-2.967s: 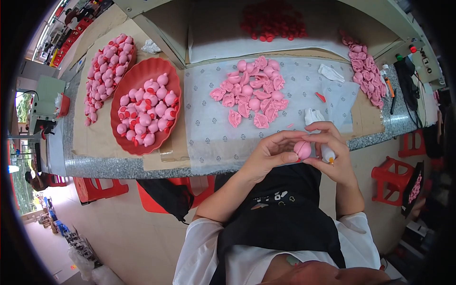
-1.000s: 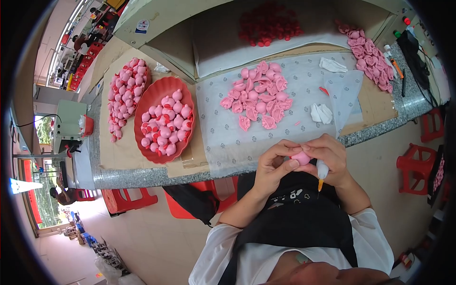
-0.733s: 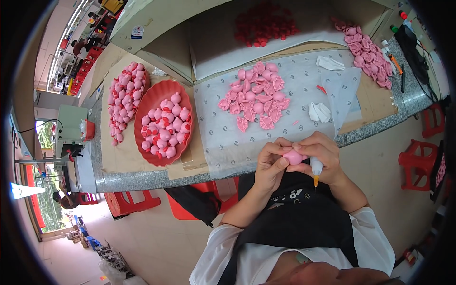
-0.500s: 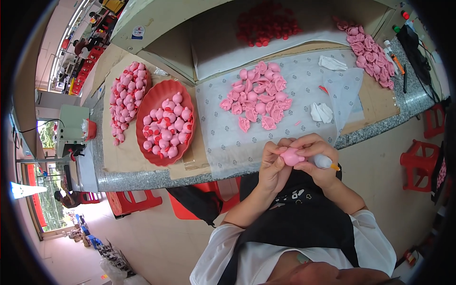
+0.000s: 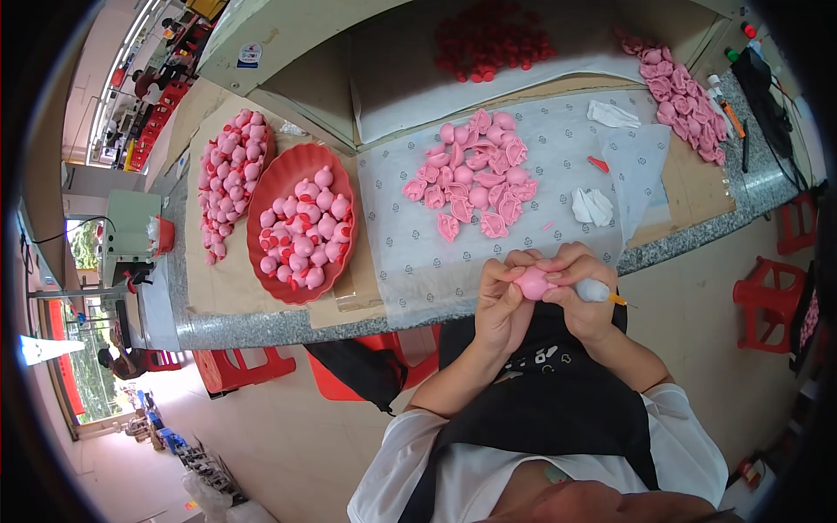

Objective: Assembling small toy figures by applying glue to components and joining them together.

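Note:
Just off the table's front edge, both hands are closed around one pink, rounded, soft-looking piece (image 5: 534,283). My left hand (image 5: 502,301) pinches it between thumb and fingers from the left. From the other side, my right hand (image 5: 582,301) grips it with thumb and fingertips. Tucked in the right palm is a small whitish squeeze bottle (image 5: 593,290) with an orange tip and a thin needle pointing right. Beyond the hands, a cluster of pink cupped and petal-like pieces (image 5: 478,174) lies on white printed paper (image 5: 410,270).
A red scalloped bowl (image 5: 260,228) holds pink balls with red parts; a similar pile (image 5: 234,170) lies left of it. Pink petal pieces (image 5: 684,105) are heaped at the right. Crumpled white cloths (image 5: 593,207) rest on the paper. Red pieces (image 5: 493,48) sit inside the cabinet.
The pink piece has turned slightly between my fingers and looks rounder. My right hand has shifted a little, and the bottle's needle now shows past its orange tip.

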{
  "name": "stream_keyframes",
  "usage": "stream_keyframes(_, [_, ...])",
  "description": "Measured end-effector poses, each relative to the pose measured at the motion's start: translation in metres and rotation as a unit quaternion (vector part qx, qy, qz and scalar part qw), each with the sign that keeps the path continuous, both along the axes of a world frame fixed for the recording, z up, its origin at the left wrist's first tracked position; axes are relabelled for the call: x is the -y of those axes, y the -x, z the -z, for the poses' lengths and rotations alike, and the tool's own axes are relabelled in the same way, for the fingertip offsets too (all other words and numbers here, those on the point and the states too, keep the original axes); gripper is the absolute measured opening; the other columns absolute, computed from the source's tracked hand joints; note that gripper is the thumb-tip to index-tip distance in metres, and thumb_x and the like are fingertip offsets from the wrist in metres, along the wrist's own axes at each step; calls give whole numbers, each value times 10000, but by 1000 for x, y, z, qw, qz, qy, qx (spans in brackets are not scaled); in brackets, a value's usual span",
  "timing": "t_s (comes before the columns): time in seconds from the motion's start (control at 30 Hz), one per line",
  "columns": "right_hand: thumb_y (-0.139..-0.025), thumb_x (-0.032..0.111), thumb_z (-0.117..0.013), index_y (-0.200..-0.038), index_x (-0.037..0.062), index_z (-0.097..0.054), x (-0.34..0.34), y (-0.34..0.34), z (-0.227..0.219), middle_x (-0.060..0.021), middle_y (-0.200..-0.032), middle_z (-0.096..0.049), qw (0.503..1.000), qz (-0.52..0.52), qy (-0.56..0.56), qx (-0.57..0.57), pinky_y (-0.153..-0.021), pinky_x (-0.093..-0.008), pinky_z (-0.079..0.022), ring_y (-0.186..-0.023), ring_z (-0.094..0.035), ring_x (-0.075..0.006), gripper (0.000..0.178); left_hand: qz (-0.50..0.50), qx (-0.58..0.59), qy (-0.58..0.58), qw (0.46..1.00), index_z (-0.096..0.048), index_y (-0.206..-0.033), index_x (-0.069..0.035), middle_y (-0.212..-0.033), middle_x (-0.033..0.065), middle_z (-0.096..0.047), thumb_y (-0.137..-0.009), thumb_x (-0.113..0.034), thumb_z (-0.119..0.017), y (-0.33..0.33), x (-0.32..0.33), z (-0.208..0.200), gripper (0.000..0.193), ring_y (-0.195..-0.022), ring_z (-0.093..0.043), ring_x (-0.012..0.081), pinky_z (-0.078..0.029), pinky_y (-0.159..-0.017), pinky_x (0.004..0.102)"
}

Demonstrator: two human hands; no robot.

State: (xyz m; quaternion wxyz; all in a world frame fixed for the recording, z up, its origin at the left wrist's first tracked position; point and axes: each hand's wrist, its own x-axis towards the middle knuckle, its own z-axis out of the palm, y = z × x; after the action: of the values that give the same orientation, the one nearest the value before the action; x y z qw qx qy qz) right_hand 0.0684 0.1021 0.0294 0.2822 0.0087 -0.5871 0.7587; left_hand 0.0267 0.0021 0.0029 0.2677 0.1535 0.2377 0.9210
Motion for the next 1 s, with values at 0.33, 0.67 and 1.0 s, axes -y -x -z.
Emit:
stream_keyframes(0.33, [-615,-31,-657,-727,5,-567,-11,5,4,-109,-815,-550,995,-50,65,49,-673,-269,-425,-742,-540,-169,148,-34,-245,293,924,-452,-1053,-7,-1031,79,-484,-629,-69,-693,17,12,-18,491,-966,-452,150,-343,-837,272])
stream_keyframes(0.67, [-669,55,-611,-834,2,-547,-67,13,-13,-102,-768,-526,788,190,-511,287,-571,-296,-398,-659,-531,-232,184,73,70,65,993,-463,-1000,-4,-895,99,-510,-747,-278,-590,26,16,-5,393,-868,-466,181,-355,-776,275])
stream_keyframes(1.0, [-647,-29,-597,-695,-23,-511,-62,15,-18,-49,-673,-493,935,78,-256,234,-534,-232,-343,-583,-460,-143,99,123,154,-26,980,-472,-964,8,-861,79,-502,-761,-296,-564,26,7,-8,376,-833,-455,158,-322,-788,273])
